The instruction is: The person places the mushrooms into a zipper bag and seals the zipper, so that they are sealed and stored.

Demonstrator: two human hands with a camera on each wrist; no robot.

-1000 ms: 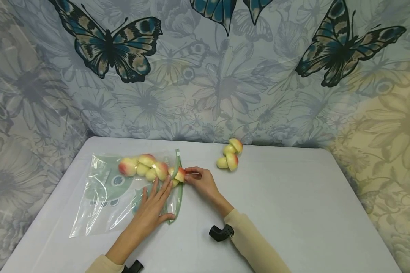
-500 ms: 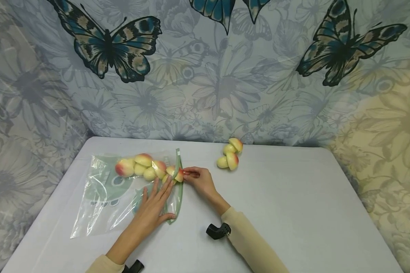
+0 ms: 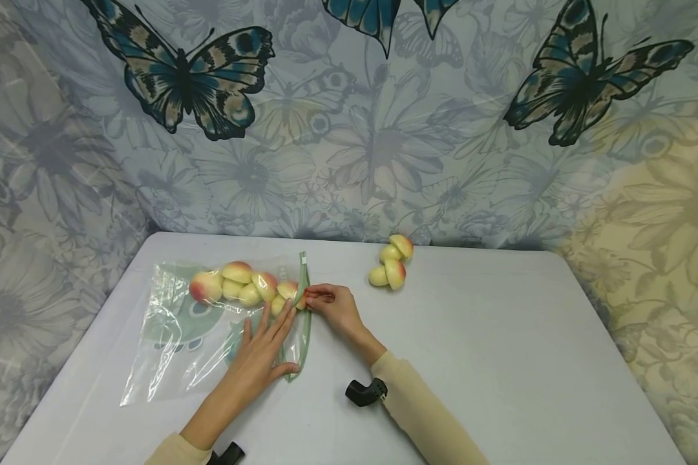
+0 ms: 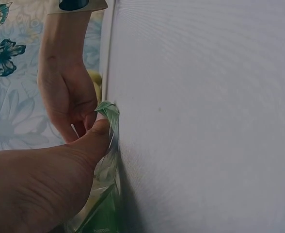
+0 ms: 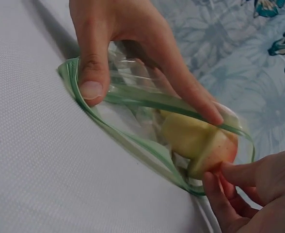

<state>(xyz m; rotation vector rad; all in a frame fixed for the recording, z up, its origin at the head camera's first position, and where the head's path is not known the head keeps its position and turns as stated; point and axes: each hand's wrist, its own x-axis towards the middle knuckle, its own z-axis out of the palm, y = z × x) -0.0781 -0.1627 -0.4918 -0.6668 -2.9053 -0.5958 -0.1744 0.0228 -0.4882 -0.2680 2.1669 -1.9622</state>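
Butterflies (image 3: pixel 183 84) and large flowers decorate the backdrop (image 3: pixel 384 148) behind the white surface (image 3: pixel 500 355). My right grip (image 3: pixel 336 311) is drawn nearly together, thumb and fingertips pinching one yellow-and-red fruit piece (image 5: pixel 217 153) by its rosy end. Held from behind like this, its paler side can lie inside the gaping mouth of the clear bag (image 3: pixel 171 371) while my fingertips stay just at the opening. My left grip (image 3: pixel 262 345) is spread wide and pinches nothing: straight fingers rest across the bag's upper side, and the thumb lies at the near end of its green rim (image 5: pixel 147 102). I judge this steadies the thin plastic, so the mouth neither folds nor slides against my pinch. Deeper inside, the bagged fruit pieces (image 3: pixel 250 294) run in a crowded line along the bag's far half, roughly in line with my pinch. Farther out, beyond the mouth and near the surface's far edge, loose fruit pieces (image 3: pixel 395 274) sit in a small cluster, probably left there to be handy without hindering either wrist.
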